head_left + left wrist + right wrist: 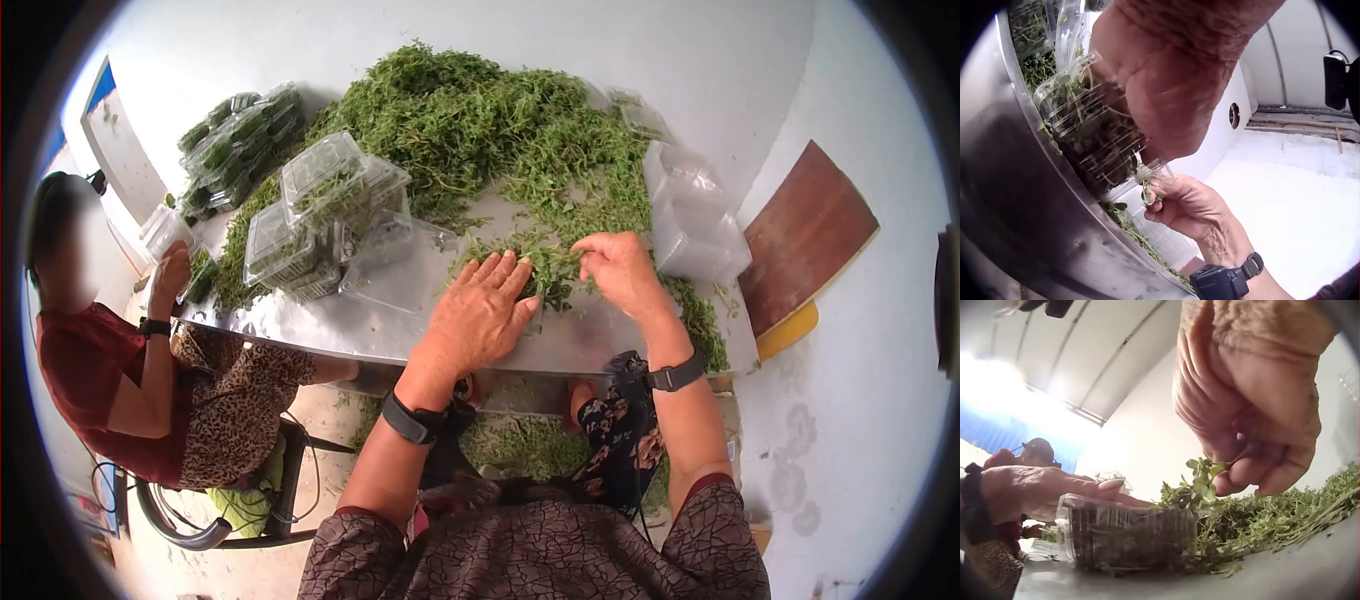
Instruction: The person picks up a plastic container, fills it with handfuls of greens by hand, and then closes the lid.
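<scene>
My left hand (480, 315) lies with its fingers stretched out over leafy greens in a clear plastic box (1125, 532) on the metal table. In the right wrist view its fingers reach across the top of that box, which is full of greens. Just right of the box, my right hand (625, 272) pinches a small green sprig (1196, 484) between thumb and fingers. The sprig's leaves hang at the box's rim. From the left wrist camera, the ribbed side of the box (1094, 140) shows greens inside, partly behind the left hand.
A large heap of greens (440, 120) covers the back of the table. Filled clear boxes (290, 245) are piled at left, with more (240, 140) behind. Stacked clear boxes (695, 215) stand at right. Another person (110, 370) sits at the left end.
</scene>
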`<state>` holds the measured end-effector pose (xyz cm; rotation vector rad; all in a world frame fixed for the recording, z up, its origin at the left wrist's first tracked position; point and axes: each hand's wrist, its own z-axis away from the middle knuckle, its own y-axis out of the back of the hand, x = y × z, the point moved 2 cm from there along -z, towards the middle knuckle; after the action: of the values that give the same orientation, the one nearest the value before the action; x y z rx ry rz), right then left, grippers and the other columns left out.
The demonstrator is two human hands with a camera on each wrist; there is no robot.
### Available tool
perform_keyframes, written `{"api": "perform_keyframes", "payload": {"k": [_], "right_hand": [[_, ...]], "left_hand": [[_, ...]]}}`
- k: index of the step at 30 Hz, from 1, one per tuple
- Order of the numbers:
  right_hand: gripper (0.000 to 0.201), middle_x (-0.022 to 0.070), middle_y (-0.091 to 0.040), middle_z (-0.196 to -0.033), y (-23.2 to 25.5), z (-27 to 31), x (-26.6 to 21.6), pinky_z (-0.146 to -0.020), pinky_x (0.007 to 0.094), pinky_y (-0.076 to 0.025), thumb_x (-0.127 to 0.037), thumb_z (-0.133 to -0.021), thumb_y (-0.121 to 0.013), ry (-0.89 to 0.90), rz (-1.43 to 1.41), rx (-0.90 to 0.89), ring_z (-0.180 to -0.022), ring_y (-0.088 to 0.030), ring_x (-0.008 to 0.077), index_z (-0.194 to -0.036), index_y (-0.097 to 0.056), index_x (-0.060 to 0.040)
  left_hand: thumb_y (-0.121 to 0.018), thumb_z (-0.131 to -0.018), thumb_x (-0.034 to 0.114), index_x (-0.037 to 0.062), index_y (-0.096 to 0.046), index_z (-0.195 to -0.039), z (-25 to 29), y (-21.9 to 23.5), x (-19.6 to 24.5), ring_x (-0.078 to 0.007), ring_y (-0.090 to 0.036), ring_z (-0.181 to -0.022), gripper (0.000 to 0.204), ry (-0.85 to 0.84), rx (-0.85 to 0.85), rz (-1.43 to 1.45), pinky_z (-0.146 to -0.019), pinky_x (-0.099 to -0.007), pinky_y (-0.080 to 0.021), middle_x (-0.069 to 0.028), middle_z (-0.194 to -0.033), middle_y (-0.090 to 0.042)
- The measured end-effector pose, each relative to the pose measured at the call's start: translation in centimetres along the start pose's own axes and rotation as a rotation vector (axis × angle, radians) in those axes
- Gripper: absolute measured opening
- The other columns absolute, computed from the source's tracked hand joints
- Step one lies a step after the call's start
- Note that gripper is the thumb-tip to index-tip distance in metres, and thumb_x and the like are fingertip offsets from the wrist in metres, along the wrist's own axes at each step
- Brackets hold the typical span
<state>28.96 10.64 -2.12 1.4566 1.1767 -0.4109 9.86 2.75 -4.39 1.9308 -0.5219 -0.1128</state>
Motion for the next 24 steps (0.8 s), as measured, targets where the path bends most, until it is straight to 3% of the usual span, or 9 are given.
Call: {"api": "perform_keyframes", "payload": {"k": [2,6,8,11,12,13,16,18,24], "right_hand": [[0.025,0.0132,-0.067,-0.067,0.3,-0.4,1.3,-0.06,0.0332,-0.05,-0.001,-0.078,-0.054,-0.01,-0.013,0.08,-0.059,-0.064,0.0185,-0.096,-0.071,-0.0006],[0.024,0.016,-0.067,-0.069,1.6,-0.7,1.6,-0.062,0.036,-0.051,-0.001,-0.078,-0.054,-0.006,0.101,0.235,-0.061,-0.066,0.0252,-0.093,-0.072,-0.0014],[0.023,0.0196,-0.068,-0.073,3.0,-0.8,2.1,-0.066,0.0393,-0.052,-0.001,-0.078,-0.054,0.051,0.314,0.55,-0.068,-0.067,0.0326,-0.093,-0.072,-0.0022],[0.023,0.0208,-0.067,-0.075,4.6,-0.1,0.1,-0.069,0.0419,-0.052,-0.004,-0.08,-0.056,0.047,0.608,0.685,-0.071,-0.067,0.0368,-0.099,-0.071,-0.0028],[0.029,0.0243,-0.068,-0.097,4.7,0.2,-1.3,-0.08,0.0403,-0.052,-0.01,-0.084,-0.059,-0.082,0.687,0.588,-0.09,-0.067,0.0344,-0.111,-0.066,-0.0027],[0.029,0.0243,-0.068,-0.097,4.3,0.4,-1.0,-0.08,0.0403,-0.052,-0.01,-0.084,-0.059,-0.081,0.688,0.586,-0.09,-0.067,0.0344,-0.111,-0.066,-0.0027],[0.035,0.0248,-0.059,-0.124,2.8,0.9,-0.9,-0.096,0.0404,-0.047,-0.011,-0.088,-0.059,0.176,0.833,0.579,-0.113,-0.06,0.0328,-0.122,-0.061,-0.0026],[0.038,0.0203,-0.05,-0.139,1.3,1.0,-1.8,-0.107,0.0417,-0.039,-0.008,-0.089,-0.057,0.303,0.448,0.296,-0.125,-0.051,0.0314,-0.127,-0.058,-0.0033],[0.035,0.0179,-0.059,-0.128,-1.4,-0.7,-2.4,-0.099,0.0406,-0.044,-0.002,-0.088,-0.056,0.472,0.286,0.05,-0.117,-0.055,0.0341,-0.123,-0.059,-0.0003]], "left_hand": [[-0.039,-0.1,0.04,0.0013,-0.048,-0.136,0.1,0.0,0.0,-0.0376,-0.044,-0.131,0.054,0.004,0.006,0.016,-0.112,-0.044,-0.031,-0.0235,-0.139,-0.048],[-0.041,-0.1,0.04,0.0027,-0.049,-0.136,0.1,0.0,-0.1,-0.0375,-0.045,-0.13,0.053,0.011,0.023,0.037,-0.111,-0.044,-0.032,-0.0234,-0.137,-0.05],[-0.042,-0.1,0.04,0.0031,-0.05,-0.135,0.2,-0.2,-0.1,-0.0375,-0.046,-0.129,0.052,0.016,0.03,0.046,-0.11,-0.0439,-0.033,-0.0234,-0.136,-0.051],[-0.044,-0.099,0.039,0.0031,-0.051,-0.134,0.2,-0.4,-0.1,-0.0375,-0.047,-0.128,0.05,0.018,0.054,0.05,-0.11,-0.0438,-0.034,-0.0232,-0.134,-0.053],[-0.044,-0.099,0.038,0.0027,-0.052,-0.133,0.1,-0.5,-0.1,-0.0376,-0.047,-0.128,0.05,0.014,0.06,0.043,-0.11,-0.0438,-0.034,-0.0233,-0.134,-0.053],[-0.045,-0.099,0.038,0.0024,-0.053,-0.132,0.1,-0.5,-0.1,-0.0376,-0.047,-0.128,0.049,0.011,0.065,0.035,-0.11,-0.0437,-0.034,-0.0233,-0.133,-0.053],[-0.046,-0.098,0.037,0.0015,-0.053,-0.131,0.1,-0.2,0.1,-0.0375,-0.047,-0.128,0.049,0.006,0.057,0.042,-0.11,-0.0432,-0.034,-0.0233,-0.133,-0.054],[-0.046,-0.098,0.036,0.0011,-0.053,-0.131,0.0,-0.2,0.1,-0.0374,-0.047,-0.128,0.049,0.01,0.055,0.042,-0.11,-0.043,-0.034,-0.0232,-0.133,-0.054],[-0.046,-0.098,0.036,0.0008,-0.053,-0.131,0.1,-0.3,0.1,-0.0368,-0.048,-0.128,0.048,0.013,0.06,0.037,-0.11,-0.0429,-0.035,-0.0223,-0.133,-0.054]]}}
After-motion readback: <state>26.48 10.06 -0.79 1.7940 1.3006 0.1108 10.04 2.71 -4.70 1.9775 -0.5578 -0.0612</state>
